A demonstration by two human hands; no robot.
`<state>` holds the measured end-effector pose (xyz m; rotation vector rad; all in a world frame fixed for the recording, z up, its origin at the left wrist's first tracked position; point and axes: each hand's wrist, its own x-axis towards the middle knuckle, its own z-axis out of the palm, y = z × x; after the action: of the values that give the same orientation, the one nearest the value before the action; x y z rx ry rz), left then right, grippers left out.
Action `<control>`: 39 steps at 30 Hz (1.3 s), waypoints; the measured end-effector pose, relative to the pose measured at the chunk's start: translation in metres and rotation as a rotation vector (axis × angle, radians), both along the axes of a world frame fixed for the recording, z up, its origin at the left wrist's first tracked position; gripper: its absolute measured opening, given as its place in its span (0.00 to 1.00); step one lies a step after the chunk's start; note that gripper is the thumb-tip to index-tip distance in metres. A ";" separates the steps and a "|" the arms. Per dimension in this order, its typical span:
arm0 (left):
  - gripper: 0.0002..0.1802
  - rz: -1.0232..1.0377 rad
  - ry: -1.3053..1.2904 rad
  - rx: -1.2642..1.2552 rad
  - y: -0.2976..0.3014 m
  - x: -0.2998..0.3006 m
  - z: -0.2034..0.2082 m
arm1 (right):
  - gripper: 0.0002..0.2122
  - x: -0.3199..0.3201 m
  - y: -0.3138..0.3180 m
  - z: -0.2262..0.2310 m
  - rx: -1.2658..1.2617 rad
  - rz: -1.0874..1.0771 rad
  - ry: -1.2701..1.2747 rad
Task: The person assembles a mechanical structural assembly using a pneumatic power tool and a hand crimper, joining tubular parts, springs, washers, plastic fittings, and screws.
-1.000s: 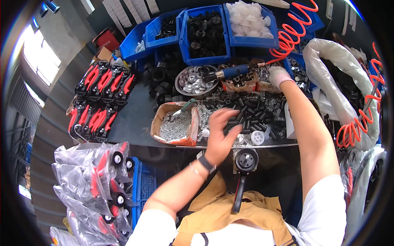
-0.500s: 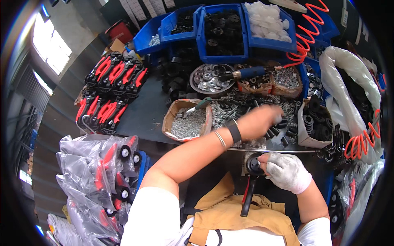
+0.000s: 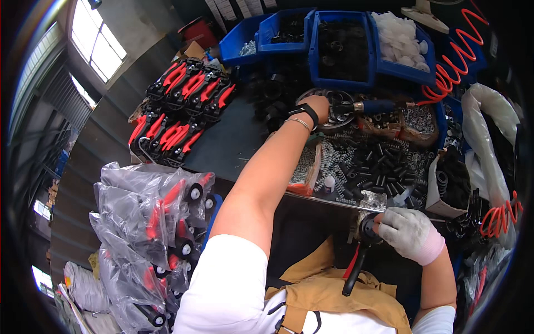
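My left hand (image 3: pixel 316 106), bare with a black wristband, reaches over the metal bowl (image 3: pixel 340 126) of shiny washers. Its fingers are hidden beyond the back of the hand, so whether they hold anything does not show. Right of it, the pneumatic screwdriver (image 3: pixel 378 106), blue with a metal nose, lies across the bowl's rim and the small boxes. My right hand (image 3: pixel 409 231), in a greyish-white glove, is closed at the round black head of a tool with black and red handles (image 3: pixel 359 267). That tool hangs at the bench edge, handles toward my apron.
Black sleeves and springs (image 3: pixel 384 167) lie heaped mid-bench, with a carton of small metal parts (image 3: pixel 305 170) beside them. Blue bins (image 3: pixel 342 78) line the back. Red-handled tools (image 3: pixel 183 78) stand in rows at left, above bagged ones (image 3: pixel 150 195). A coiled red hose (image 3: pixel 461 55) hangs at right.
My left hand has moved away from the black sleeves, up and left to the washer bowl. My right hand stays at the tool's round head. The whole view has shifted.
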<state>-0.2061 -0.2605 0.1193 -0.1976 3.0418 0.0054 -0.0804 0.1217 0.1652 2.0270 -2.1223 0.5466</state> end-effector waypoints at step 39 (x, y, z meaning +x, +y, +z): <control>0.08 0.407 0.507 2.319 0.245 0.246 -0.067 | 0.26 0.023 0.011 -0.077 -0.777 -0.365 -1.011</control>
<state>0.0397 -0.0155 0.0525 -0.4713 1.2096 3.1263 -0.0575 0.1322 0.0884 0.9390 -2.0182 2.2056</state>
